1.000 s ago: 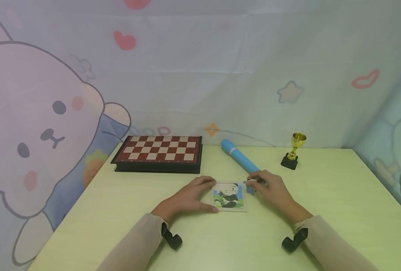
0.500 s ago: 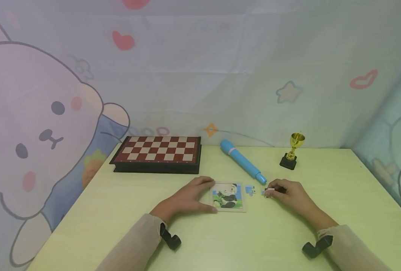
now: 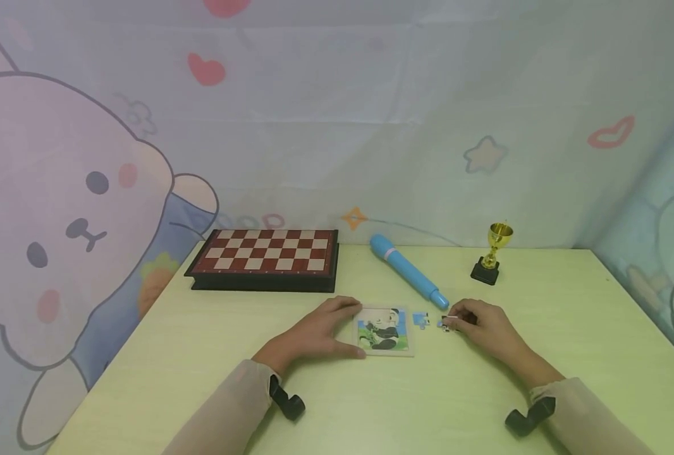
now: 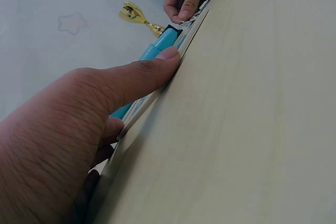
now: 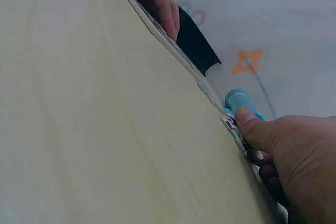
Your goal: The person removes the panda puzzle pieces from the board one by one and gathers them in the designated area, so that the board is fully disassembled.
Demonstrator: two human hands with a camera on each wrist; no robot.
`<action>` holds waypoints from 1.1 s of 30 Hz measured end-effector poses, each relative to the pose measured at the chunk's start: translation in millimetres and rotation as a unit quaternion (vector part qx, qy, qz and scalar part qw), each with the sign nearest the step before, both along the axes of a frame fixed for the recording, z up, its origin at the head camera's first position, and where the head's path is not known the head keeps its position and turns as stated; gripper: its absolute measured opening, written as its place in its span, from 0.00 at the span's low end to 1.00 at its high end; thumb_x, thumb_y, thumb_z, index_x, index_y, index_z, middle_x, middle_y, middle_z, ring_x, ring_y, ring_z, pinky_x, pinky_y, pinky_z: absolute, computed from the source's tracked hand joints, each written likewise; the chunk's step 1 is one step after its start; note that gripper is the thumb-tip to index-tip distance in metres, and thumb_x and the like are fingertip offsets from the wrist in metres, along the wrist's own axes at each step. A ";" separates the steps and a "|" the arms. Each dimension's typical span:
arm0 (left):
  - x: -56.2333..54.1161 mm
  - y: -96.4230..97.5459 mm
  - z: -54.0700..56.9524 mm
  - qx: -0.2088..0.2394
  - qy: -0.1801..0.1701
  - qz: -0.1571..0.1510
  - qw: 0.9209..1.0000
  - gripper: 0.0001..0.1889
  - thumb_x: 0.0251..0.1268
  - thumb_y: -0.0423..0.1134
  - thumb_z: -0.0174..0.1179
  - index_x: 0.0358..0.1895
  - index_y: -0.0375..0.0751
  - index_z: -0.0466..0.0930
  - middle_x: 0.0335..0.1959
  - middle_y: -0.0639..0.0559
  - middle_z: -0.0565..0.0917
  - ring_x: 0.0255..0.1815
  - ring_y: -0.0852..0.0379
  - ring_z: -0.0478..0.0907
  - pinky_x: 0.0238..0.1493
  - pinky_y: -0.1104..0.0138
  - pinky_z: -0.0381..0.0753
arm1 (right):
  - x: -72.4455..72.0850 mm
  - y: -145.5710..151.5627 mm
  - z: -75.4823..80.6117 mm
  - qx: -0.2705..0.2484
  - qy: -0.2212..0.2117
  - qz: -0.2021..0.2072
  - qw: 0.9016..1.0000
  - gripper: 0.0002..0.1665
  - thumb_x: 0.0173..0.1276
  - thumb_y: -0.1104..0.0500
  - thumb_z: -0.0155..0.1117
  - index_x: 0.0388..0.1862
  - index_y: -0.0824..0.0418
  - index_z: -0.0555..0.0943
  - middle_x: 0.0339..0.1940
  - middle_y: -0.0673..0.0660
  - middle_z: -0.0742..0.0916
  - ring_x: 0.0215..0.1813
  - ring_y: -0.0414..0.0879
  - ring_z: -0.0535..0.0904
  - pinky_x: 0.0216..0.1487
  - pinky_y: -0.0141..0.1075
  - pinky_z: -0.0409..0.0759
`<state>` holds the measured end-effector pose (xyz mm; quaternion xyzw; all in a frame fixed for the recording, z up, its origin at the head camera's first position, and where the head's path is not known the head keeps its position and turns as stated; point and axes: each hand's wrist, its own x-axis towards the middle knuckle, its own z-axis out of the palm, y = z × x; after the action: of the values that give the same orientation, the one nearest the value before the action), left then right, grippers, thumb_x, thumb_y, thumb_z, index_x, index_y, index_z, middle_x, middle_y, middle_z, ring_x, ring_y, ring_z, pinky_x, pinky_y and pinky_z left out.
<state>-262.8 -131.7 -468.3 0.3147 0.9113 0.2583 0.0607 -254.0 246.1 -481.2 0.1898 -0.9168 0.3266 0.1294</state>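
A square panda jigsaw puzzle (image 3: 382, 335) in a pale frame lies on the table. My left hand (image 3: 320, 325) holds this frame at its left side, thumb on the near edge and fingers at the far edge. A loose blue and white puzzle piece (image 3: 420, 320) lies just right of the frame. Further right, my right hand (image 3: 485, 323) pinches a second puzzle piece (image 3: 444, 325) between thumb and fingers, at or close to the tabletop. In the right wrist view the thumb (image 5: 245, 116) presses on that piece, and its fingers are partly hidden.
A blue capped tube (image 3: 408, 272), like a fat pen, lies slanted behind the pieces. A red and white chessboard box (image 3: 265, 259) stands at the back left. At the back right is a small gold trophy cup (image 3: 493, 249). A printed cloth hangs behind the table (image 3: 542, 297).
My right hand has moved right from the frame's upper right corner with a piece pinched in it, uncovering the loose piece and the tube's tip. The left hand has stayed put.
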 end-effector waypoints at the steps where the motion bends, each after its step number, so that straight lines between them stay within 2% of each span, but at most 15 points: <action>1: 0.1 0.2 0.1 -0.001 0.002 0.000 1.000 0.54 0.49 0.76 0.65 0.78 0.53 0.62 0.77 0.63 0.59 0.77 0.57 0.55 0.74 0.52 0.60 | 0.4 -1.8 0.6 0.001 0.002 -0.007 1.000 0.09 0.65 0.50 0.74 0.36 0.53 0.84 0.26 0.44 0.80 0.29 0.39 0.72 0.31 0.33 0.72; 15: -0.8 -0.6 -1.4 0.006 0.006 -0.005 1.000 0.54 0.48 0.76 0.65 0.77 0.53 0.63 0.76 0.63 0.60 0.77 0.57 0.55 0.74 0.53 0.61 | -4.0 -9.7 1.5 0.011 -0.001 -0.040 0.999 0.14 0.62 0.50 0.77 0.32 0.55 0.81 0.25 0.46 0.79 0.29 0.41 0.71 0.31 0.34 0.71; 24: -0.3 -0.3 -1.0 0.001 0.006 0.000 1.000 0.54 0.48 0.76 0.66 0.77 0.53 0.63 0.76 0.64 0.60 0.77 0.59 0.55 0.74 0.55 0.61 | -8.4 -9.4 2.5 0.012 -0.007 -0.040 0.999 0.15 0.63 0.48 0.75 0.32 0.56 0.81 0.25 0.47 0.79 0.30 0.42 0.72 0.32 0.35 0.72; 33: -0.9 -0.1 -0.3 0.001 0.007 -0.001 1.000 0.54 0.48 0.77 0.65 0.78 0.53 0.63 0.76 0.63 0.60 0.77 0.57 0.56 0.74 0.52 0.61 | -8.2 -8.2 2.3 0.011 0.017 -0.031 0.999 0.13 0.64 0.51 0.75 0.33 0.56 0.81 0.25 0.47 0.79 0.28 0.41 0.71 0.29 0.33 0.72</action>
<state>-263.7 -131.8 -468.6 0.3174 0.9111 0.2574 0.0543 -262.1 237.9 -478.9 0.1679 -0.9234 0.3094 0.1528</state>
